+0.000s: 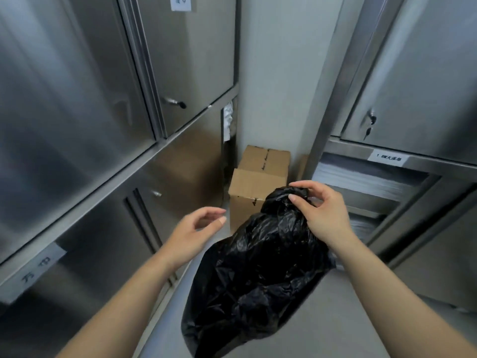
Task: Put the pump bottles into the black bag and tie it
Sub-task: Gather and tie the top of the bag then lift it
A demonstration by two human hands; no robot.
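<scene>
Two hands at the neck of a bulging black bag (258,275), one holding and one free.
The right hand (322,215) pinches the gathered top, I think to keep the mouth closed for tying. The left hand (196,228) hovers near it, fingers loose and holding nothing (perhaps ready to help). The bag stands on the floor between steel cabinets (77,125), before a cardboard box (255,184). No pump bottles are visible. Whether they are inside, or a knot exists, I cannot tell.

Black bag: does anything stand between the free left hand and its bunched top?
Nothing visible does. The left hand has only open air to the black bag, whose top the right hand pinches; the cardboard box stands behind.
</scene>
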